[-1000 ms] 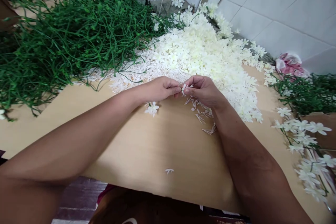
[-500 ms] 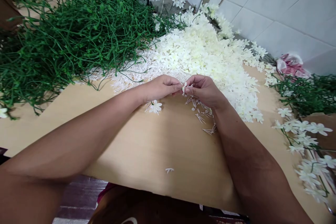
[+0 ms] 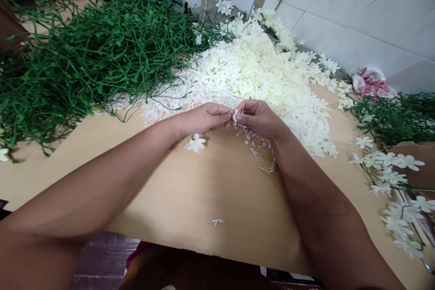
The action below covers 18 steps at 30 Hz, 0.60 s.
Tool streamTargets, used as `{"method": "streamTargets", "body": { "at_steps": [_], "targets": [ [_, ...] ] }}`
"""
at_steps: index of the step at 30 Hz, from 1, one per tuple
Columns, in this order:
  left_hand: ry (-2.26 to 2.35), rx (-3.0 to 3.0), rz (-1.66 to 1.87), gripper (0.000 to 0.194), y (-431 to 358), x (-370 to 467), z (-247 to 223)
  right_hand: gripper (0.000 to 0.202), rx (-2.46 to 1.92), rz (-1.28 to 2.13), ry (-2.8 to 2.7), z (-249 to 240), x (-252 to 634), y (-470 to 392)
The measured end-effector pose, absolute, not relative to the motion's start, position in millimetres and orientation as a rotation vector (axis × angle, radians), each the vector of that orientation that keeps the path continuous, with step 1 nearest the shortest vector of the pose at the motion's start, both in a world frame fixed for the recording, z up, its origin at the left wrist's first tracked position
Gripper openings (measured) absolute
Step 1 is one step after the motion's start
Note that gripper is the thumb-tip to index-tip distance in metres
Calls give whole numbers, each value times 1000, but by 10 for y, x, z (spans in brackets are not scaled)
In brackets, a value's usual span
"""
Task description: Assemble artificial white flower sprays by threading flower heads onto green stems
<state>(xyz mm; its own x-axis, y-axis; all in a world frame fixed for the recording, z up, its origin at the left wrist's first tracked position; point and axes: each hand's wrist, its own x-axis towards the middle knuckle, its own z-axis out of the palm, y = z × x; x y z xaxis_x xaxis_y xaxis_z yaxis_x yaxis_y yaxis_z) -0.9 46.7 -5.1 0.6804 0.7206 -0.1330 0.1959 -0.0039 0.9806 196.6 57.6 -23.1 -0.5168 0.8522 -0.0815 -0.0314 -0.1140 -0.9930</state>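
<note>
Over the middle of the board, my left hand (image 3: 214, 118) and my right hand (image 3: 256, 118) meet fingertip to fingertip. Between them is a small white artificial flower (image 3: 235, 115), seen edge-on and pinched by my right thumb and fingers. My left fingers are closed on a green artificial stem (image 3: 232, 118); only its tip shows at the flower, and the rest is hidden in the hand. Below my left wrist a white bloom (image 3: 196, 143) hangs out, apparently on another branch of that stem. Loose white plastic pins (image 3: 260, 149) lie under my right hand.
A large heap of green stems (image 3: 112, 50) covers the left back. White flower heads (image 3: 265, 63) are piled behind my hands, beside white pins (image 3: 166, 99). Finished-looking flower sprays (image 3: 390, 172) lie at the right edge. A tan board (image 3: 190, 195) bears a white scrap (image 3: 217, 221).
The view has shifted slightly. My right hand has come closer to my left, and the small flower now meets the green tip. The white pin part seen at my right fingers no longer shows.
</note>
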Motion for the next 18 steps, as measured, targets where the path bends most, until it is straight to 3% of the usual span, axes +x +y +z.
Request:
{"method": "streamTargets", "body": {
  "at_steps": [10,18],
  "targets": [
    [814,1584,499,26,444,25,-59,31,-875,1824,-1483,-219,1952,570],
    [903,1442,541,26,443,12,-75,36,-917,1669,-1466,-260,1836,525]
  ]
}}
